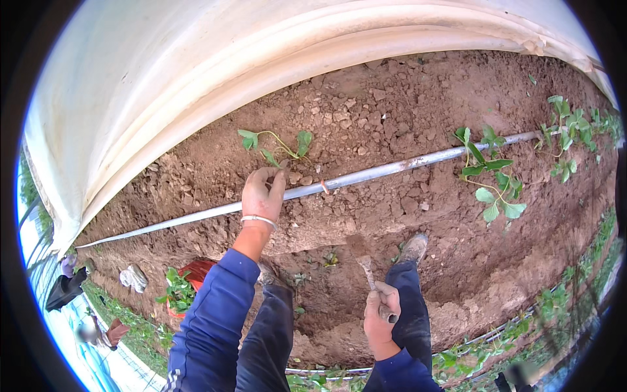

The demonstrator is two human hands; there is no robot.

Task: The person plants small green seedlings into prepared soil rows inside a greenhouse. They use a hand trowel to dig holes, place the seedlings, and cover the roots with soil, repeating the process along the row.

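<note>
My left hand (265,193) is over the soil just beyond the pale drip hose (372,173), fingertips pinched at the base of a strawberry seedling (284,145) whose leaves spread on the ground. A small orange-red piece (324,186) sits on the hose to its right. My right hand (381,311) grips the tubular metal handle of a small soil-caked trowel (365,259), its blade pointing away from me above the furrow. Other strawberry plants (490,166) stand along the hose at the right.
White plastic sheeting (196,73) arches along the far side of the bed. A red bag (197,272) with leafy seedlings (179,293) is left of my legs, and a white plastic bag (133,278) lies farther left. Other people are at the lower left edge. Planted rows run along the lower right.
</note>
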